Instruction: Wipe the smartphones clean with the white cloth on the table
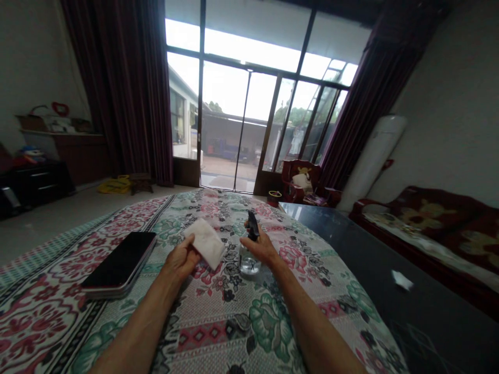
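Note:
Between the thumb and fingers of my left hand (184, 258) is a folded white cloth or tissue (205, 242), raised a little over the patterned cover. My right hand (262, 248) is wrapped round the neck of a clear spray bottle (250, 262) with a black spray head (252, 224). Clear liquid shows low in the bottle, which is upright; whether its base touches the cover I cannot tell. A black-topped flat device like a phone or tablet (122, 262), apparently on a stack, lies to the left of my left forearm.
A floral cover (273, 322) spreads over the surface before me. Beside it on the right, a dark glossy table (351, 249) carries a crumpled white tissue (402, 280). Beyond are a wooden armchair (290, 179), a sofa (429, 213) and glass doors (237, 130).

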`<state>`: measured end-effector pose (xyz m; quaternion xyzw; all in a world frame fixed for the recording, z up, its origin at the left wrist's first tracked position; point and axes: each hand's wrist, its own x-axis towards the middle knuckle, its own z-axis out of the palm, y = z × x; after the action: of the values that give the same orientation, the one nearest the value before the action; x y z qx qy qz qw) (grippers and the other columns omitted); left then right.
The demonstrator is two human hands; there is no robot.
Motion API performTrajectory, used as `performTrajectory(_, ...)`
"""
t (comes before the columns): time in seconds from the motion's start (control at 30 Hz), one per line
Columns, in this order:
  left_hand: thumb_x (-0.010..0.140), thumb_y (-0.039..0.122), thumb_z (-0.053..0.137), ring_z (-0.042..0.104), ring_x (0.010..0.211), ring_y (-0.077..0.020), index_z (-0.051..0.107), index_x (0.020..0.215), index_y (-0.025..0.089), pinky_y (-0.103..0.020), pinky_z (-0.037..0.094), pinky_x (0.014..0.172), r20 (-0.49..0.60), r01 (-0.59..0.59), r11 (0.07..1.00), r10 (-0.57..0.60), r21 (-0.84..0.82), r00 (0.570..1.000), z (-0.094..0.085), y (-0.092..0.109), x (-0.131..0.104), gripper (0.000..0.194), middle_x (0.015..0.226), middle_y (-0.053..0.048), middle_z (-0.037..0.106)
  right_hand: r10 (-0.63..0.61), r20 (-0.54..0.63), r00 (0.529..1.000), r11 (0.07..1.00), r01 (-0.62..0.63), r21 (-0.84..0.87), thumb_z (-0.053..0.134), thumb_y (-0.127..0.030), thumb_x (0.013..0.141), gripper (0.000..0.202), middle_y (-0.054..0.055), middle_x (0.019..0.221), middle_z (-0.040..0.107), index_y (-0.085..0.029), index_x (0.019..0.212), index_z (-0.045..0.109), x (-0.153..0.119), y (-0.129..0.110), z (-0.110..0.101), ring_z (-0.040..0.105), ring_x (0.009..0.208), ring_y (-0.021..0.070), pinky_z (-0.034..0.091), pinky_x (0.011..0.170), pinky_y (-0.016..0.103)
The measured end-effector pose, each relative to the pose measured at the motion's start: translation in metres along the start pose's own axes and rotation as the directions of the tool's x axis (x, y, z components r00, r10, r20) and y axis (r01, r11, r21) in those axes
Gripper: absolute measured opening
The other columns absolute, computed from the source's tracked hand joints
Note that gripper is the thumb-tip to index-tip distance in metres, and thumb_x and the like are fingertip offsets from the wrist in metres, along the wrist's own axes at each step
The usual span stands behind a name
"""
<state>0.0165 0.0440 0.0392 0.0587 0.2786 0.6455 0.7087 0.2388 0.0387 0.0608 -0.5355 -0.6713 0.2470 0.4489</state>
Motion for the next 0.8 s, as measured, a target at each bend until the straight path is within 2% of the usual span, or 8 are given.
performTrajectory(0.1, 0.095, 0.011, 0.041, 0.071, 0.075, -0.0171, 0.055, 0.122, 0.015, -0.029, 0.059, 0.073, -0.017, -0.047, 0.999, 0.048, 0.015, 0.999, -0.005, 0.010, 0.003, 0.031, 0.095, -0.011, 0.073, 0.032, 0.123, 0.992, 0.991, -0.047, 0.123, 0.062, -0.031, 0.068, 0.043, 0.000, 0.086, 0.058, -0.020, 0.110, 0.057, -0.004, -0.014, 0.000, 0.053, 0.079, 0.0163, 0.043, 0.074, 0.029)
performTrajectory(0.2, 0.096, 0.015, 0.041, 0.071, 0.079, -0.0184, 0.056, 0.121, 0.015, -0.031, 0.059, 0.074, -0.008, -0.057, 0.998, 0.057, 0.008, 0.998, -0.007, 0.013, 0.005, 0.029, 0.096, -0.011, 0.073, 0.047, 0.292, 0.955, 0.959, -0.125, 0.255, 0.064, -0.033, 0.068, 0.043, 0.000, 0.087, 0.059, -0.019, 0.108, 0.060, -0.012, -0.031, 0.004, 0.053, 0.079, 0.0155, 0.042, 0.074, 0.028)
performTrajectory(0.3, 0.096, 0.017, 0.042, 0.071, 0.081, -0.0186, 0.056, 0.122, 0.015, -0.031, 0.059, 0.076, -0.003, -0.070, 0.998, 0.070, -0.006, 0.998, -0.007, 0.015, 0.004, 0.029, 0.098, -0.011, 0.073, 0.046, 0.459, 0.887, 0.907, -0.229, 0.352, 0.067, -0.036, 0.067, 0.041, 0.001, 0.085, 0.060, -0.017, 0.104, 0.064, -0.021, -0.042, 0.013, 0.054, 0.077, 0.0147, 0.043, 0.073, 0.028)
performTrajectory(0.4, 0.097, 0.017, 0.041, 0.071, 0.079, -0.0182, 0.056, 0.123, 0.014, -0.030, 0.058, 0.077, -0.006, -0.062, 0.998, 0.062, 0.000, 0.998, -0.005, 0.016, 0.003, 0.031, 0.098, -0.012, 0.072, 0.056, 0.576, 0.815, 0.868, -0.325, 0.375, 0.071, -0.033, 0.065, 0.039, 0.001, 0.083, 0.061, -0.016, 0.100, 0.066, -0.028, -0.046, 0.024, 0.054, 0.074, 0.0132, 0.043, 0.072, 0.026)
performTrajectory(0.53, 0.097, 0.016, 0.039, 0.071, 0.069, -0.0163, 0.057, 0.122, 0.011, -0.029, 0.058, 0.076, 0.011, -0.072, 0.997, 0.072, 0.024, 0.997, -0.003, 0.016, 0.002, 0.031, 0.093, -0.012, 0.073, 0.072, 0.660, 0.748, 0.868, -0.373, 0.327, 0.070, -0.028, 0.066, 0.027, -0.002, 0.070, 0.056, -0.016, 0.090, 0.065, -0.036, -0.057, 0.034, 0.048, 0.062, 0.0097, 0.040, 0.061, 0.023)
performTrajectory(0.7, 0.097, 0.015, 0.040, 0.070, 0.063, -0.0153, 0.058, 0.120, 0.010, -0.025, 0.059, 0.069, 0.004, -0.074, 0.997, 0.074, 0.035, 0.997, -0.001, 0.014, 0.002, 0.030, 0.085, -0.011, 0.073, 0.158, 0.642, 0.750, 0.815, -0.466, 0.344, 0.068, -0.025, 0.065, 0.021, -0.001, 0.069, 0.056, -0.015, 0.082, 0.060, -0.042, -0.068, 0.040, 0.054, 0.063, 0.0116, 0.041, 0.058, 0.023)
performTrajectory(0.8, 0.097, 0.015, 0.040, 0.070, 0.064, -0.0157, 0.058, 0.121, 0.010, -0.026, 0.059, 0.068, 0.003, -0.070, 0.997, 0.070, 0.024, 0.998, -0.001, 0.014, 0.002, 0.031, 0.088, -0.011, 0.073, 0.205, 0.639, 0.741, 0.823, -0.484, 0.297, 0.069, -0.026, 0.064, 0.021, 0.001, 0.072, 0.058, -0.016, 0.081, 0.060, -0.041, -0.067, 0.040, 0.056, 0.067, 0.0135, 0.043, 0.059, 0.024)
